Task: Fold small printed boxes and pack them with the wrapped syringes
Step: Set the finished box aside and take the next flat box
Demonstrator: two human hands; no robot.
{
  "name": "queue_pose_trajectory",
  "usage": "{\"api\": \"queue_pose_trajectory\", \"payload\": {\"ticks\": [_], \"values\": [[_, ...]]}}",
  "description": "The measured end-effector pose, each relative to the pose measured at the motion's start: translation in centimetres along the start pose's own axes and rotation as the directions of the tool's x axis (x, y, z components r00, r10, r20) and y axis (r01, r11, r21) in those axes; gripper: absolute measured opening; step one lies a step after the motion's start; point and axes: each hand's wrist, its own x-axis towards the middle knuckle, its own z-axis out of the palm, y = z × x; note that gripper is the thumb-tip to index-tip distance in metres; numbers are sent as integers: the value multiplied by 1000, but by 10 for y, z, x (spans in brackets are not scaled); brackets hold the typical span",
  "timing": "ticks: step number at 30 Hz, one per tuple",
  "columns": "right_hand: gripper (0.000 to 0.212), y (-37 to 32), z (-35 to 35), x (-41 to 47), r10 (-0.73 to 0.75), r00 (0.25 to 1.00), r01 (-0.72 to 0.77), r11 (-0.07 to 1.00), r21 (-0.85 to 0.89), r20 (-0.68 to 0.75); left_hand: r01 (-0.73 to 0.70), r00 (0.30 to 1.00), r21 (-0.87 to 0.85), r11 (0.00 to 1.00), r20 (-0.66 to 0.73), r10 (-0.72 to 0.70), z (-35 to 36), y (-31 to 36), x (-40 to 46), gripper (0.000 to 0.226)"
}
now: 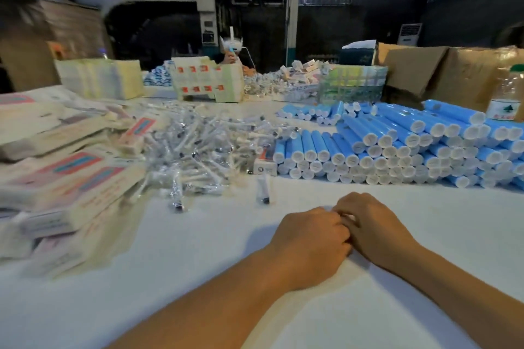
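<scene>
My left hand (309,241) and my right hand (371,224) rest knuckles up on the white table (198,263), pressed against each other with fingers curled under. No object shows in either hand. A big heap of wrapped syringes (204,139) lies beyond them, to the left of centre. One wrapped syringe (263,193) lies alone just ahead of my hands. Stacks of flat printed boxes (65,178) with red and blue panels fill the left side. A small folded box (265,164) sits at the heap's right edge.
Blue tubes with white caps (397,150) are stacked in rows at the right. More box stacks (207,79), a plastic bottle (507,93) and brown cartons (425,71) line the far side, where another person (232,54) sits.
</scene>
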Motion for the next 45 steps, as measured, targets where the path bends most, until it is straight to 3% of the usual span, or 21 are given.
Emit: {"api": "queue_pose_trajectory", "payload": {"ticks": [4, 9, 11, 14, 16, 19, 22, 27, 29, 31, 34, 35, 37, 39, 41, 42, 45], "values": [[21, 4, 3, 1, -16, 1000, 16, 1000, 6, -18, 98, 991, 81, 992, 86, -104, -21, -11, 2, 29], [29, 21, 14, 2, 45, 999, -44, 998, 35, -15, 429, 903, 226, 875, -107, -415, -89, -70, -14, 27], [17, 31, 22, 2, 22, 1000, -22, 999, 43, -2, 585, 810, 292, 756, -177, -559, -118, -101, -39, 22], [38, 43, 30, 8, 34, 996, -39, 998, 55, 83, 764, 602, 422, 488, -192, -775, -149, -136, -86, 29], [49, 43, 31, 11, 19, 994, -25, 998, 52, 111, 792, 464, 495, 356, -110, -879, -153, -148, -112, 47], [40, 35, 24, 8, 42, 997, -48, 995, 87, 68, 745, 392, 608, 273, -69, -918, -141, -155, -132, 47], [26, 15, 16, 6, 33, 999, -34, 997, 72, 20, 734, 408, 636, 238, -133, -903, -133, -155, -135, 32], [24, -10, 5, 4, 65, 997, -67, 997, 42, 31, 798, 415, 549, 247, -204, -887, -152, -146, -130, 23], [18, -15, 3, 4, 58, 997, -59, 998, 30, 48, 809, 447, 524, 266, -255, -858, -161, -138, -118, 22], [19, -16, 3, 5, 43, 998, -46, 998, 45, 53, 819, 511, 437, 372, -259, -820, -162, -127, -97, 21], [22, -13, 3, 9, 161, 987, -159, 968, 194, 7, 742, 670, 173, 648, -159, -725, -142, -101, -54, 21], [23, -9, 2, 10, 270, 963, -255, 918, 302, -7, 685, 727, 51, 726, -108, -678, -132, -91, -39, 21], [23, -3, -3, 13, 503, 864, -400, 681, 614, 5, 572, 816, -146, 807, 1, -578, -111, -70, -13, 22], [22, 3, -10, 16, 647, 758, -387, 353, 852, 76, 490, 872, -187, 852, 105, -478, -91, -53, 7, 21], [21, 7, -17, 16, 693, 701, -338, 115, 934, 168, 448, 891, -211, 869, 180, -416, -76, -46, 18, 19], [21, 7, -19, 15, 687, 701, -346, 94, 934, 191, 439, 895, -246, 864, 209, -395, -69, -46, 20, 19], [17, 7, -17, 12, 642, 748, -416, 257, 872, 168, 446, 892, -373, 814, 264, -368, -51, -55, 20, 21]]}}
